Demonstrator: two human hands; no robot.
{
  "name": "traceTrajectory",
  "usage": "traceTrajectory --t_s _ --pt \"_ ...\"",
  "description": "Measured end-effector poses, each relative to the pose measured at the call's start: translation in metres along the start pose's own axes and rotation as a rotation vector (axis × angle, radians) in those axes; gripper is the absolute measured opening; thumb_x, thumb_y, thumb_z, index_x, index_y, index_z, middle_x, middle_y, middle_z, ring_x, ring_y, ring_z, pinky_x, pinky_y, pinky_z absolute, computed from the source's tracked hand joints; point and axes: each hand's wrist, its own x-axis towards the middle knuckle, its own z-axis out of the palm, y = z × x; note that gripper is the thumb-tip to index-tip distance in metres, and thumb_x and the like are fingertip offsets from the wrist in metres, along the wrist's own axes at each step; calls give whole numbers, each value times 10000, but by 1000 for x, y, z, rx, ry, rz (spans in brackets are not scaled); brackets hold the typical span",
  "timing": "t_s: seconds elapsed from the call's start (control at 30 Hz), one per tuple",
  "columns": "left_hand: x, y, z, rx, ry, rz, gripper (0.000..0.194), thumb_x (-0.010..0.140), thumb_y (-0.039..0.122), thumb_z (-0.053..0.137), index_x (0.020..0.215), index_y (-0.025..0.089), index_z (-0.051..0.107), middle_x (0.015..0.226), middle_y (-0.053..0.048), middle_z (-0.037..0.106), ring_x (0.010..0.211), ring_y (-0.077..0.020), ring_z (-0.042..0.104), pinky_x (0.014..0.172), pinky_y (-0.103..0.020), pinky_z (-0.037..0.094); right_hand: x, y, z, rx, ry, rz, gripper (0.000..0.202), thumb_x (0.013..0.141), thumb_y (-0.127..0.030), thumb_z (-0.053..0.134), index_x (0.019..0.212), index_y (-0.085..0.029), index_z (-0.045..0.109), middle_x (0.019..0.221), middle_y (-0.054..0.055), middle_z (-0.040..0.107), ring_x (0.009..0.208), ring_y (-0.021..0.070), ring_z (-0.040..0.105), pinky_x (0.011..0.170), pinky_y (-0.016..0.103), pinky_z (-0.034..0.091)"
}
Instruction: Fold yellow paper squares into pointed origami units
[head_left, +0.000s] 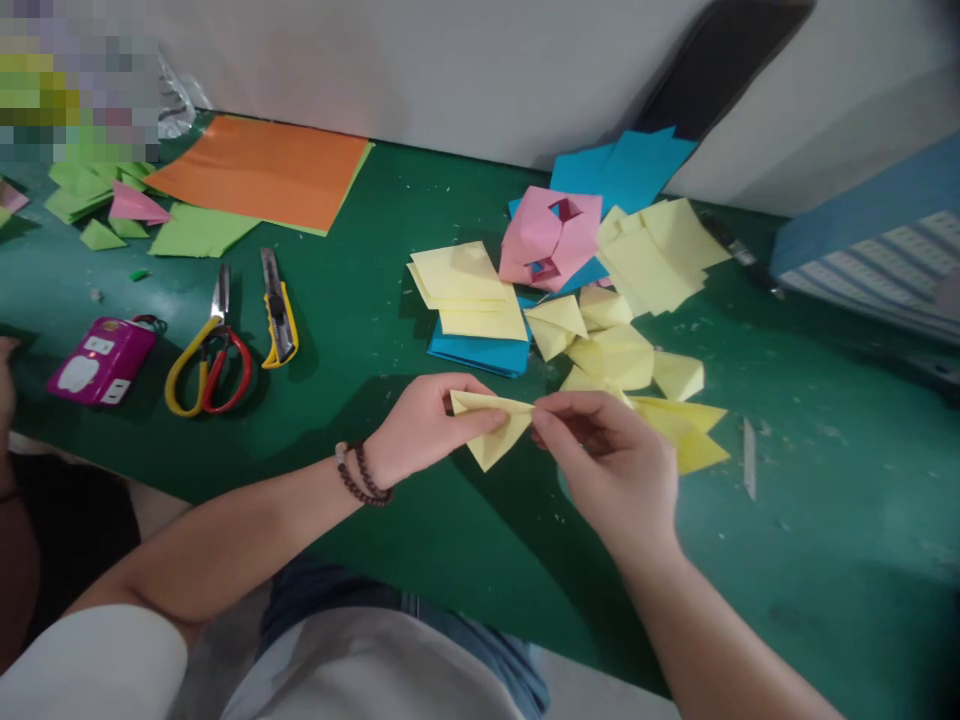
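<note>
Between my hands is a small piece of folded yellow paper (489, 448), its lower corner pointing down toward me. My left hand (431, 425), with a beaded bracelet on the wrist, grips it with the thumb on top. At its right corner, the thumb and forefinger of my right hand (615, 455) pinch the paper. Several folded yellow paper pieces (619, 355) lie just beyond my right hand. Behind the held piece is a stack of flat yellow sheets (476, 290) resting on folded blue paper (480, 350). A pink folded-paper shape (551, 235) sits behind them.
On the green table (337, 300), scissors (214, 350), a yellow box cutter (277, 310) and a magenta device (105, 360) lie left. Orange paper (270, 170) and green pieces lie farther back. A loose blade (749, 458) is at right. Part of another person (19, 560) shows at left.
</note>
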Motion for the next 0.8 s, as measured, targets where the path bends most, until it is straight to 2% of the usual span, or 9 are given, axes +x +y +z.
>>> traceTrajectory --t_s 0.2,0.3,0.4,0.6,0.8 --pt "2 -4 -2 -26 1 -2 173 745 318 699 772 151 662 694 2 644 634 -121 583 564 -217 436 4 1 4 174 -185 6 353 816 -397 643 1120 -224 596 840 23 643 698 154 649 607 301 580" --pt "1 -1 -2 126 -54 75 93 732 211 678 812 164 676 779 3 687 701 -133 618 615 -220 466 5 2 5 151 -168 -10 298 816 -342 631 1088 -229 589 817 6 617 705 142 635 618 284 569" --pt "-2 1 0 248 -123 123 124 731 138 636 838 176 686 819 6 709 730 -141 644 635 -223 485 4 1 4 92 -143 -32 260 813 -294 619 1063 -230 591 797 -1 613 696 131 625 617 260 559" --pt "-4 0 1 220 -136 162 110 824 248 618 820 158 681 785 -13 706 713 -135 644 623 -215 489 1 -2 4 22 -139 -90 267 805 -266 617 1069 -232 594 769 -10 623 683 126 628 624 251 560" --pt "-4 -1 1 211 -122 180 109 828 223 612 760 149 655 728 -2 682 670 -111 624 589 -189 473 1 -2 4 31 -135 -109 262 808 -241 594 1070 -239 592 792 -5 627 701 129 633 632 257 564"
